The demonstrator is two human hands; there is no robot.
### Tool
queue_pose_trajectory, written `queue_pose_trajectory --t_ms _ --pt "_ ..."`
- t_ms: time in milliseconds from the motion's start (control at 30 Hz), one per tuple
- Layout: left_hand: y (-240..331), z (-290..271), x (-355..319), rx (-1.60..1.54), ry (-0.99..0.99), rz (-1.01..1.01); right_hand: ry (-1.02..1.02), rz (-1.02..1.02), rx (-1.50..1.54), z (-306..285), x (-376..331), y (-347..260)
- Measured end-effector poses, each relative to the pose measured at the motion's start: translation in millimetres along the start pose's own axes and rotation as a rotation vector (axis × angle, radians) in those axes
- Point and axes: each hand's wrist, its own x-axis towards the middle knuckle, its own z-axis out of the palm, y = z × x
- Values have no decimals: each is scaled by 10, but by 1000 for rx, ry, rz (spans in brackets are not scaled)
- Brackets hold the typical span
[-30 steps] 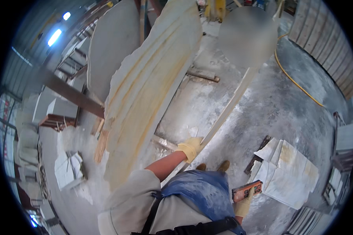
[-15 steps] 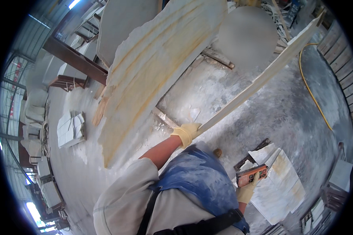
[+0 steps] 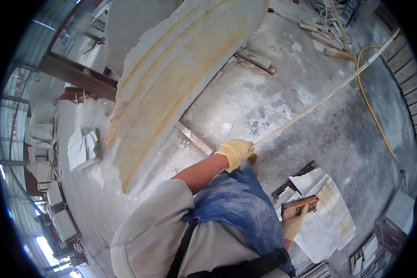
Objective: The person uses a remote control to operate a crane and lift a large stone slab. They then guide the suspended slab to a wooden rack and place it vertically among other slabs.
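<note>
Lengthwise, the pale strip [image 3: 331,95] points forward-right from the left grip [image 3: 236,152].

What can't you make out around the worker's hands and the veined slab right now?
All in the head view:
Long pale strip: its gripped part is covered by the left hand.
Right hand: fingers under the orange remote control are hidden by it.
Veined stone slab: top cut off by the picture's upper edge.
Boot: partly hidden by the blue apron.

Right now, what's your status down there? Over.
Left hand at near end of long pale strip. Right hand gripping orange remote. Yellow hose crosses behind strip's far half in view.
</note>
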Motion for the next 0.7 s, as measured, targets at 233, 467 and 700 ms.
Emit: queue_pose_trajectory --t_ms 233,467,700 --pt "473 28 581 7 -8 76 -42 -266 -369 286 49 -461" --pt "864 119 1107 31 13 110 1 -418 -1122 296 392 -825" --pt "1427 14 1617 14 -77 66 45 -4 31 428 1220 -1482"
